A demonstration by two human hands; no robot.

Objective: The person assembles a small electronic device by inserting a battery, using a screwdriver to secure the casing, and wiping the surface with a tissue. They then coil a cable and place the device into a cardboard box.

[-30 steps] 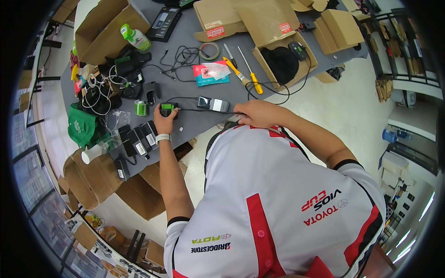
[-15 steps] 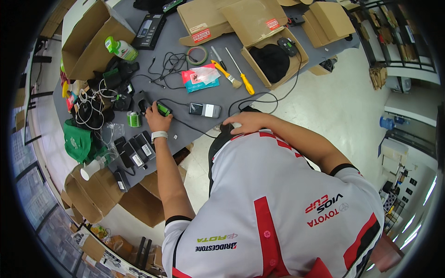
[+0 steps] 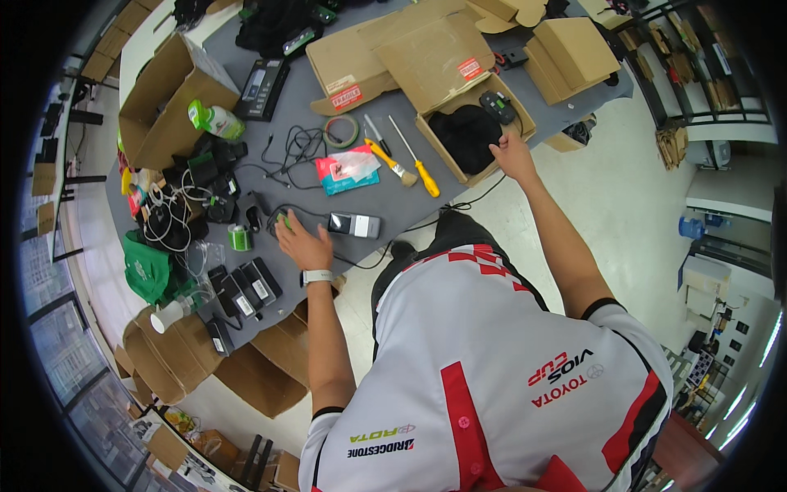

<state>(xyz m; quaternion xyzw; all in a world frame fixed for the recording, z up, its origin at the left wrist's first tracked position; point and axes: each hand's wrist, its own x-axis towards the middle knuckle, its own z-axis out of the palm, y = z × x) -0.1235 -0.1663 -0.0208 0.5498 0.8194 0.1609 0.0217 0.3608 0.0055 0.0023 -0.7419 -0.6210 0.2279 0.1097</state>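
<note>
My left hand (image 3: 303, 246) lies over the near edge of the grey table, fingers stretched and thumb apart. Under its fingertips a small black device with a green face (image 3: 283, 220) partly shows. Just right of it lies a grey handheld device with a screen (image 3: 355, 225). My right hand (image 3: 514, 157) is at the near right side of an open cardboard box (image 3: 459, 168), its fingers closed on a black cable (image 3: 487, 192). In that box are black cloth (image 3: 465, 135) and a dark device (image 3: 497, 107); the cable's far end is partly hidden by the hand.
A yellow-handled screwdriver (image 3: 426, 178), a brush (image 3: 403, 174), a tape roll (image 3: 340, 131) and a red-and-blue packet (image 3: 348, 170) lie mid-table. To the left are tangled cables (image 3: 168, 217), a spray bottle (image 3: 217, 120) and several black battery-like blocks (image 3: 246, 287).
My right hand has moved from beside my body to the far right, at the box, and the looped cable is drawn straighter. My left hand has opened out over the green-faced device.
</note>
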